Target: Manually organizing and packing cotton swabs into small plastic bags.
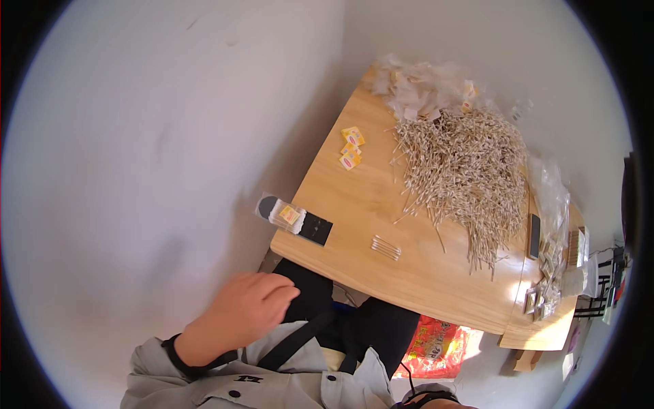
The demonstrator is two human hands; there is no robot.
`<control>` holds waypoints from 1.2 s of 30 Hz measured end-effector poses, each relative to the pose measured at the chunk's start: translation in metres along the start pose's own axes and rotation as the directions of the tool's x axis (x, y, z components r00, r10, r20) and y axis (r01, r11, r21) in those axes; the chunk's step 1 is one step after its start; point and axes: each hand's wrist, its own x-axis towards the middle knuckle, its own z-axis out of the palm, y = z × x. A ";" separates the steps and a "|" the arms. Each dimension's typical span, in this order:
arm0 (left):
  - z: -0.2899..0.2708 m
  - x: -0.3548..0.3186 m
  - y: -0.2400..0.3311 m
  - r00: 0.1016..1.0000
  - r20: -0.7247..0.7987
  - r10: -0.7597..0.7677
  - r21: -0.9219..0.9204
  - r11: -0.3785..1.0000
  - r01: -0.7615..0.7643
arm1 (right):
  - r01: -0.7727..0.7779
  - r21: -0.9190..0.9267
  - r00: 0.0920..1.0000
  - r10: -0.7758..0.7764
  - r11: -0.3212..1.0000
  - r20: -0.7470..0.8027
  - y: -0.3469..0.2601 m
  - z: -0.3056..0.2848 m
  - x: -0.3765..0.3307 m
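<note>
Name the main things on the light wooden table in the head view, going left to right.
Flat black strip bearing a clear plastic packet, small yellow-and-white rectangular cards, short row of thin white-tipped cotton swabs, large tangled heap of loose white-tipped swabs, dark flat rectangular object.

Here's the left hand (252, 307), fingers curled in, just off the near left corner of the wooden surface (368, 194), where a clear packet with a yellow label (289, 215) sits on a black strip (315, 230) jutting past the edge! To its right, a few cotton swabs (386, 248) lie side by side, yellow cards (351, 148) overlap farther back, and look at that huge swab heap (470, 177), with clear bags (422, 85) crumpled behind it! Over on the right, a dark slab (534, 236) lies beside more clear plastic (550, 198), while a red bag (436, 347) shows below the near edge.
</note>
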 end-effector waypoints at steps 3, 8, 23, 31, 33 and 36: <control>0.019 0.025 0.000 0.990 0.031 0.141 -0.113 0.984 -0.137 | -0.038 -0.230 0.999 0.040 0.972 0.004 -0.001 -0.016 -0.006; 0.035 0.042 0.016 0.958 0.108 0.265 -0.280 0.933 -0.227 | -0.141 -0.616 0.966 -0.028 0.775 -0.256 -0.003 -0.029 -0.015; -0.060 0.083 0.062 0.796 -0.322 0.512 -0.935 -0.043 -0.351 | -0.113 -0.450 0.985 0.042 0.886 -0.165 0.024 -0.030 0.011; -0.053 0.089 0.038 0.758 -0.362 0.542 -0.915 -0.361 -0.179 | -0.140 -0.373 0.980 0.075 0.917 -0.184 0.035 -0.025 0.010; -0.057 0.095 0.037 0.757 -0.413 0.507 -0.886 -0.416 -0.205 | -0.146 -0.361 0.974 0.070 0.921 -0.215 0.032 -0.023 0.008; -0.036 0.088 0.065 0.778 -0.551 0.303 -0.824 -0.343 -0.451 | -0.171 -0.446 0.914 -0.028 0.878 -0.405 0.026 -0.011 0.001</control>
